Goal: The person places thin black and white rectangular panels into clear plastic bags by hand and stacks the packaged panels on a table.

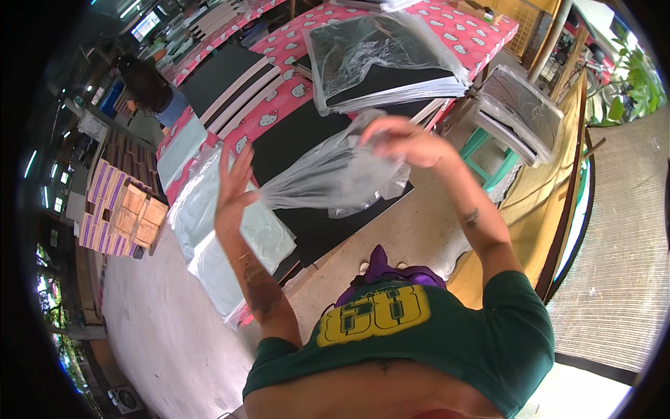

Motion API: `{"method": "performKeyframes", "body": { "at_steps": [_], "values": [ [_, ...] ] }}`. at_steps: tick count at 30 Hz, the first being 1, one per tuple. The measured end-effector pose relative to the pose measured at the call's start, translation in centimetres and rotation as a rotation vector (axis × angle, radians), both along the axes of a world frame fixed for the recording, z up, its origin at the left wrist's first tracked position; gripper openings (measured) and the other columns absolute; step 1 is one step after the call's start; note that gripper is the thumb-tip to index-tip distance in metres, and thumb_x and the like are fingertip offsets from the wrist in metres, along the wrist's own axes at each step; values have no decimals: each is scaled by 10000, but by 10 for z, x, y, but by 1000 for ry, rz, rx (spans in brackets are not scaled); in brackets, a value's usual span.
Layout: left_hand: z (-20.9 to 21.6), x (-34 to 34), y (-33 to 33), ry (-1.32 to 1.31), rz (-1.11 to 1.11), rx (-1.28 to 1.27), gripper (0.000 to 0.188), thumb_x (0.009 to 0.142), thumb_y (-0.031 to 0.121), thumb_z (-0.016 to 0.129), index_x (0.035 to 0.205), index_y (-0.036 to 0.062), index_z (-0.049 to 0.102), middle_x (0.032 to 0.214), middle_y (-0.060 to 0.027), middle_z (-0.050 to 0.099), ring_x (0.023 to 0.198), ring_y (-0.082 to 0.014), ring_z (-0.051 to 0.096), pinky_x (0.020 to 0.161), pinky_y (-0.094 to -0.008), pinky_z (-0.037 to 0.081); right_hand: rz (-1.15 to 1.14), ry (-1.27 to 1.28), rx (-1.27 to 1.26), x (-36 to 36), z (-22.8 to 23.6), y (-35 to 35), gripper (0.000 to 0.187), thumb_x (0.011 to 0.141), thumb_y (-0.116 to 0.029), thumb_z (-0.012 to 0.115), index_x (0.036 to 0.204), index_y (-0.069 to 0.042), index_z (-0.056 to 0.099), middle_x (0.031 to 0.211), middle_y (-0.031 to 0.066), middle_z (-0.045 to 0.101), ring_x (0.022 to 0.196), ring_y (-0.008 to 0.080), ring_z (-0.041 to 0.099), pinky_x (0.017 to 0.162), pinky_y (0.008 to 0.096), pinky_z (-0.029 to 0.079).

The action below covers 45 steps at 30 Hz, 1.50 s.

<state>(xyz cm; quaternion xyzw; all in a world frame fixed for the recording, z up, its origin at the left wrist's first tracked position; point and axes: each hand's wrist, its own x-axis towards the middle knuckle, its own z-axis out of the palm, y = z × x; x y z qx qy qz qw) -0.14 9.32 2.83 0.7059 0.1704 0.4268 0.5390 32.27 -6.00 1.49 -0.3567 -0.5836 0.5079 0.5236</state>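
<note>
A clear plastic bag [314, 174] is stretched in gathered folds between my two hands, above black flat boards [296, 136]. Its narrow end meets the thumb of my left hand [234, 188], which grips it there while the other fingers point upward. Raised higher on the other side, my right hand [412, 142] is closed on the bag's wider, crumpled end; motion blurs its fingertips. Just beside my left hand, pale plastic sheets or bags [209, 220] lie in a stack at the table's left end.
A pink patterned cloth [481, 28] covers the table. Beyond the bag sits a plastic-wrapped stack of black boards [384, 63], with more boards [227, 80] to its left. Wrapped panels [520, 112] rest on a green stool [488, 157]. Boxes [122, 202] stand left; a person [150, 87] is farther back.
</note>
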Motion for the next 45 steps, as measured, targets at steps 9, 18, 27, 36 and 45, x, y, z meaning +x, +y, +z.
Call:
{"method": "performKeyframes", "body": {
  "at_steps": [9,18,27,36,45],
  "values": [
    [14,29,-29,292,-334,77,377,802,87,613,1177,93,582,758,-28,475,671,-124,474,598,-228,416,-684,-1505,-118,12,-29,-14,196,741,-196,619,825,-35,693,1070,186,596,958,330,615,745,426,522],
    [-34,70,-59,519,-12,192,176,763,-39,439,830,18,591,696,-73,525,718,-129,517,663,-237,407,-733,-1649,244,-32,-41,-9,105,671,-58,582,727,9,641,1034,123,538,975,280,563,836,409,489],
    [-52,-9,-63,1075,317,1232,567,731,-27,549,1221,255,576,1269,-164,424,1010,-305,523,784,-381,473,-794,-1648,-180,39,-60,-25,263,825,-214,537,966,-37,672,1140,145,519,1075,299,539,850,427,482],
    [-2,-46,-101,1020,-180,1141,607,714,-47,533,1235,263,558,1176,-143,528,895,-255,579,688,-368,509,-373,-1433,-336,56,-39,-53,571,808,-607,484,1120,-160,654,1210,108,560,1124,277,538,922,421,434],
    [28,-71,-76,1141,121,512,116,702,32,666,782,2,588,1037,-109,566,945,-313,578,755,-379,502,27,-1124,-328,44,-29,-61,442,805,-427,579,1011,-45,664,881,129,655,838,288,610,752,346,462]
  ]
}}
